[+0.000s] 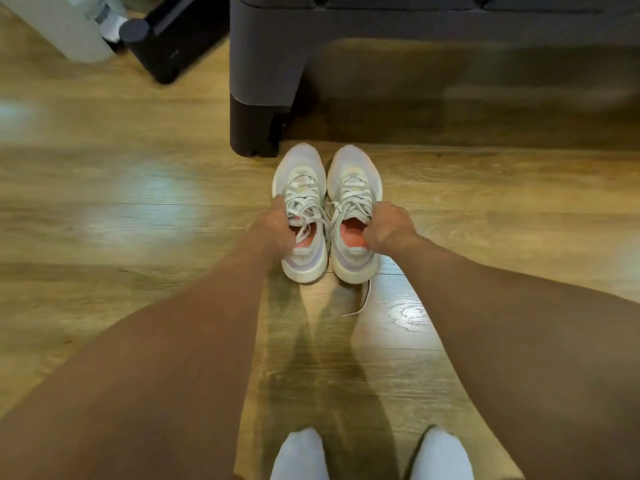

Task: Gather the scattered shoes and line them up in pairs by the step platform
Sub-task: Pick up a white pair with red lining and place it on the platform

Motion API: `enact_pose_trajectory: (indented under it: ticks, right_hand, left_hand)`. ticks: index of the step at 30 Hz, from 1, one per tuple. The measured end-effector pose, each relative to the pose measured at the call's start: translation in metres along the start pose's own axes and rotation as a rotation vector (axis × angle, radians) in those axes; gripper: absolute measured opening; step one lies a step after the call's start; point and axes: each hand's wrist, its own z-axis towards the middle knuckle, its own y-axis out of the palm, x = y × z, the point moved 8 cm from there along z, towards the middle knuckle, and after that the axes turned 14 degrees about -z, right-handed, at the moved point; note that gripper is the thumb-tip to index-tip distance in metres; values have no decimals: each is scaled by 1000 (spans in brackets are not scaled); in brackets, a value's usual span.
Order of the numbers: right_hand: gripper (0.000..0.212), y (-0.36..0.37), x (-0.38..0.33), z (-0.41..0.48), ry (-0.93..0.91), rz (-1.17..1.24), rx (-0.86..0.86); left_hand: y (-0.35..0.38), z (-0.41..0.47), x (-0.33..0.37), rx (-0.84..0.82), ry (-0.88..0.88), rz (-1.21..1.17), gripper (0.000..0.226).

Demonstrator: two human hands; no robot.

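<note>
Two pale lilac-and-white sneakers with orange insoles stand side by side on the wood floor, toes toward the dark step platform (266,81). My left hand (272,225) grips the left sneaker (301,174) at its collar. The right sneaker (355,174) is held the same way by my right hand (389,230). A loose lace trails behind the right sneaker's heel.
The platform's dark leg (254,129) stands just left of the sneakers' toes. A black object (166,39) and a white one (62,26) lie at the far left. My two white-socked feet (299,455) show at the bottom edge. Wood floor (121,209) spreads on both sides.
</note>
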Motion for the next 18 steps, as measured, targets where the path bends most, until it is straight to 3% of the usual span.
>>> enact_pose_trajectory:
  ticks: [18]
  right_hand:
    - [28, 15, -5, 15, -61, -65, -101]
  left_hand:
    - [-3, 10, -8, 53, -16, 89, 80]
